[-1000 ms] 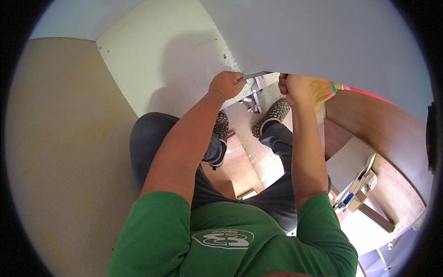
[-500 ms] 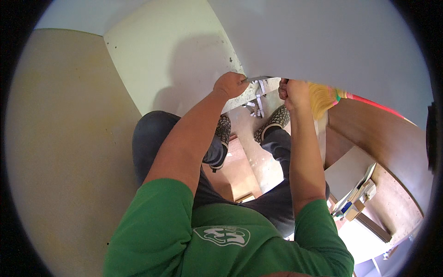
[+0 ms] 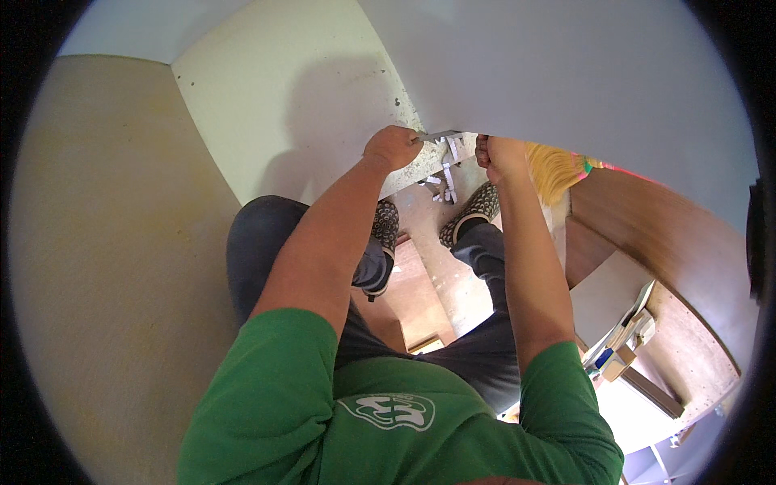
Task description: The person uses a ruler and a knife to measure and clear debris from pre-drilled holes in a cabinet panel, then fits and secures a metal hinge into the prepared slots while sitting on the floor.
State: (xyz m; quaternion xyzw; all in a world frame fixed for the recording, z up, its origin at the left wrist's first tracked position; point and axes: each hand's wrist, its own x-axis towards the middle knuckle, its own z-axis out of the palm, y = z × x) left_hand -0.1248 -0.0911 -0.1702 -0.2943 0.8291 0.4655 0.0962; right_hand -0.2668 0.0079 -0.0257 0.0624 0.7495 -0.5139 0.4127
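My left hand (image 3: 393, 148) is closed, pinching one end of a thin grey strip (image 3: 440, 133) between thumb and fingers. The strip runs to the right along the lower edge of a large pale grey panel (image 3: 566, 73). Close to that same edge, my right hand (image 3: 503, 155) is curled into a fist; whatever its fingers enclose is hidden. Beneath and between the hands, several crumpled whitish strips (image 3: 449, 182) lie by the speckled end of a cream board (image 3: 267, 97).
A tan board (image 3: 121, 242) stands along my left. To the right are a yellow-bristled broom (image 3: 551, 174) and a brown wooden panel (image 3: 638, 214). Offcuts and small items (image 3: 618, 347) are piled at lower right. My patterned shoes (image 3: 473, 210) rest on the floor near a wooden piece (image 3: 412, 283).
Both hands appear slightly further left, as does most of the scene. The left hand keeps its pinch on the strip, and the right stays curled.
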